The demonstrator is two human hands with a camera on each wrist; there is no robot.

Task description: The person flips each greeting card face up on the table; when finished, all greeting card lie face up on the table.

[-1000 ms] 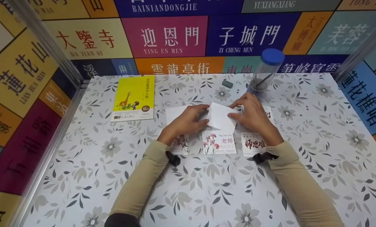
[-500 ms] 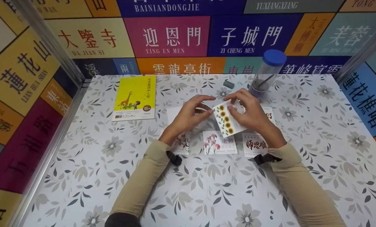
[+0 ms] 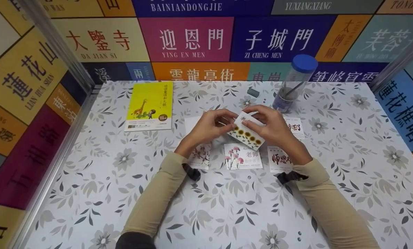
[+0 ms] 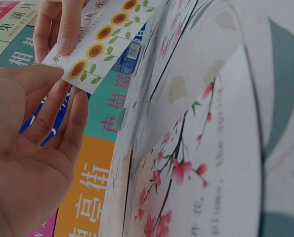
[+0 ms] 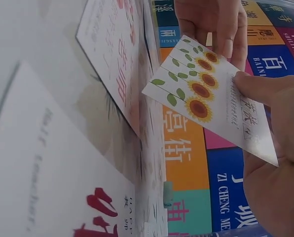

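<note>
A white card printed with a row of sunflowers (image 3: 245, 134) is held tilted above the table between both hands. My left hand (image 3: 209, 127) pinches its left corner, thumb in front and fingers behind. At the opposite side, my right hand (image 3: 275, 127) grips it with the thumb (image 5: 258, 88) across the printed face. Just below lies a card with pink carnations (image 3: 239, 158). A plum-blossom card (image 4: 179, 173) lies near the left wrist, partly hidden in the head view. Under the right wrist is a card with dark red lettering (image 3: 278, 159).
Another lettered card (image 3: 296, 127) and a pale card (image 3: 191, 123) lie partly behind the hands. A yellow book (image 3: 149, 103) is at back left. A clear jar with a blue lid (image 3: 296, 81) and a small grey-green object (image 3: 253, 91) stand at the back.
The card first showed a blank white side. It has been turned over to its sunflower side and rotated, and the left hand has come in to grip its corner.
</note>
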